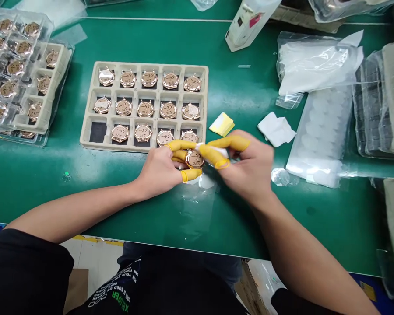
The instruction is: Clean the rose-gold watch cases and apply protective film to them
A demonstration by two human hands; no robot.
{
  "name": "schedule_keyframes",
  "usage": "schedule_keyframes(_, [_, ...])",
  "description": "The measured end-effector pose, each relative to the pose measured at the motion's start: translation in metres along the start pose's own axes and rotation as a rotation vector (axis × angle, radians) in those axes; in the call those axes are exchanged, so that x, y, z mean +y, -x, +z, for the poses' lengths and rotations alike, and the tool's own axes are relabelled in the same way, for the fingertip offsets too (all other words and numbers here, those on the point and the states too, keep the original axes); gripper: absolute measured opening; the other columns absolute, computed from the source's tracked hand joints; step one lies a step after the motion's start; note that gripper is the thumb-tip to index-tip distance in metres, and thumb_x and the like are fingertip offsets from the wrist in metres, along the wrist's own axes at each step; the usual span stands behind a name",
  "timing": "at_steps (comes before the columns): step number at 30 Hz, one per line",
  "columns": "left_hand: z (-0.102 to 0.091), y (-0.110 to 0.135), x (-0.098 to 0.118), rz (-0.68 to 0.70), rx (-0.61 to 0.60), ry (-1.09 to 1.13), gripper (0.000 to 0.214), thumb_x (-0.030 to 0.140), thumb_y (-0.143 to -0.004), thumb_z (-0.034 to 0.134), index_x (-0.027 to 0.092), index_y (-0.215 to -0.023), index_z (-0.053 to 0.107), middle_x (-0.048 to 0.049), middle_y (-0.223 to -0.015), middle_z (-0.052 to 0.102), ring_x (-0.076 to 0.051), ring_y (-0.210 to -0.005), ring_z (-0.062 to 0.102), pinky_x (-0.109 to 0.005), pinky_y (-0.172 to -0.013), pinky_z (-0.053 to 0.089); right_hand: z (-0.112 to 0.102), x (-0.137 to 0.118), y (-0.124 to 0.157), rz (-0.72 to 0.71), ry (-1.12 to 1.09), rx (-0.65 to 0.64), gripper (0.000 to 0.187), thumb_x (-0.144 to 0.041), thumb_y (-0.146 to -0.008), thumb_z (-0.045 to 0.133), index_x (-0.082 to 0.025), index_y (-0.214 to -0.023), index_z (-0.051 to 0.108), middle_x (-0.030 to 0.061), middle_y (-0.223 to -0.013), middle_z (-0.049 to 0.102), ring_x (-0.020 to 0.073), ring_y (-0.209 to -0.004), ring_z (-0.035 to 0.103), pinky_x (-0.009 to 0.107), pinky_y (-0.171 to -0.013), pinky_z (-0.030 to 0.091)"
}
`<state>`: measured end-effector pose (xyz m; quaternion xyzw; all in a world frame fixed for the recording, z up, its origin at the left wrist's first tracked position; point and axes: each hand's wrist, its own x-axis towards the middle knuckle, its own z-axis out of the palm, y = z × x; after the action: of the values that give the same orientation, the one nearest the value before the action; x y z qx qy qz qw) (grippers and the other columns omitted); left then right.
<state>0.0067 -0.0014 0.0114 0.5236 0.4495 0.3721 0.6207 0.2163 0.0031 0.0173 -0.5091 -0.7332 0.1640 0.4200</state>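
**Wiping a watch case just above the desk**

The left hand (159,168) is pinching a gold watch case (195,159) by its rim, its grip closing on it with yellow-capped fingertips above and below. The right hand (249,168) is pressing a white wipe (221,151) against the case's face, its grip pinching the wipe between capped thumb and forefinger. The case is sitting between the two grips, touching both, just in front of the near edge of the tray (151,64) of similar cases on the green desk (52,175). By my judgement, this is going best with the left fingers holding only the rim, and the right passing the wipe lightly and evenly.
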Motion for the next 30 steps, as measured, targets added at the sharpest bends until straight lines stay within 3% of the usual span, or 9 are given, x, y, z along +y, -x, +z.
schedule_keyframes(3, [-0.001,0.000,-0.001,0.056,0.011,-0.004,0.053,0.021,-0.070,0.092,0.018,-0.121,0.078,-0.0047,-0.101,0.084,-0.015,-0.088,0.081,-0.025,-0.085,0.070,-0.018,0.017,-0.004,0.024,0.232,0.069,0.016,-0.041,-0.092,0.080,-0.026,-0.097,0.080,0.0074,-0.091,0.069,0.0245,-0.087,0.059,0.042,-0.079,0.047])
schedule_keyframes(6, [-0.002,0.001,-0.004,0.196,0.014,-0.049,0.053,0.022,-0.070,0.093,0.018,-0.121,0.078,-0.0051,-0.103,0.085,-0.017,-0.091,0.083,-0.026,-0.087,0.071,-0.035,0.018,-0.006,0.044,0.159,-0.110,0.031,-0.043,-0.096,0.073,-0.030,-0.125,0.075,0.0093,-0.116,0.074,0.0311,-0.110,0.063,0.050,-0.096,0.049])
schedule_keyframes(9, [-0.003,0.004,-0.007,0.453,0.033,-0.161,0.051,0.019,-0.072,0.094,0.018,-0.121,0.079,-0.0043,-0.103,0.085,-0.016,-0.089,0.083,-0.025,-0.089,0.071,-0.038,0.005,-0.004,0.038,-0.025,-0.337,0.033,-0.038,-0.096,0.072,-0.030,-0.128,0.072,0.0055,-0.111,0.079,0.0278,-0.103,0.068,0.046,-0.092,0.050])
schedule_keyframes(13, [-0.006,0.005,-0.011,0.683,0.034,-0.278,0.052,0.016,-0.073,0.094,0.018,-0.123,0.078,-0.0028,-0.100,0.085,-0.014,-0.083,0.082,-0.022,-0.086,0.071,-0.027,-0.006,-0.002,-0.015,-0.034,-0.373,0.022,-0.029,-0.096,0.071,-0.028,-0.118,0.076,0.0020,-0.093,0.080,0.0228,-0.088,0.070,0.040,-0.083,0.044])
schedule_keyframes(17, [-0.011,0.004,-0.014,0.760,0.043,-0.388,0.060,0.017,-0.071,0.097,0.020,-0.127,0.076,-0.0034,-0.107,0.086,-0.015,-0.088,0.083,-0.023,-0.089,0.070,-0.026,-0.004,-0.003,-0.062,-0.042,-0.303,0.017,-0.026,-0.098,0.070,-0.025,-0.114,0.076,0.0020,-0.087,0.079,0.0212,-0.085,0.069,0.038,-0.081,0.041])
schedule_keyframes(22, [-0.011,0.003,-0.013,0.808,0.048,-0.435,0.058,0.017,-0.071,0.096,0.020,-0.125,0.077,-0.0018,-0.100,0.086,-0.013,-0.079,0.082,-0.021,-0.082,0.071,-0.031,-0.004,-0.005,-0.093,-0.054,-0.330,0.003,-0.023,-0.098,0.070,-0.023,-0.097,0.073,-0.0007,-0.082,0.076,0.0155,-0.071,0.062,0.036,-0.078,0.038])
schedule_keyframes(27, [-0.009,0.004,-0.010,0.696,0.008,-0.365,0.054,0.022,-0.074,0.095,0.019,-0.125,0.077,-0.0046,-0.105,0.086,-0.017,-0.086,0.084,-0.026,-0.085,0.072,-0.023,-0.006,-0.002,-0.152,-0.024,-0.231,0.007,-0.018,-0.099,0.064,-0.024,-0.096,0.066,-0.0023,-0.077,0.073,0.0155,-0.068,0.058,0.034,-0.074,0.039])
schedule_keyframes(30, [-0.007,0.005,-0.007,0.597,-0.019,-0.288,0.051,0.025,-0.075,0.095,0.017,-0.122,0.078,-0.0063,-0.106,0.086,-0.018,-0.089,0.085,-0.026,-0.084,0.073,-0.014,-0.004,0.004,-0.078,-0.023,-0.163,0.007,-0.019,-0.100,0.061,-0.025,-0.098,0.063,-0.0028,-0.072,0.071,0.0178,-0.068,0.058,0.034,-0.071,0.041])
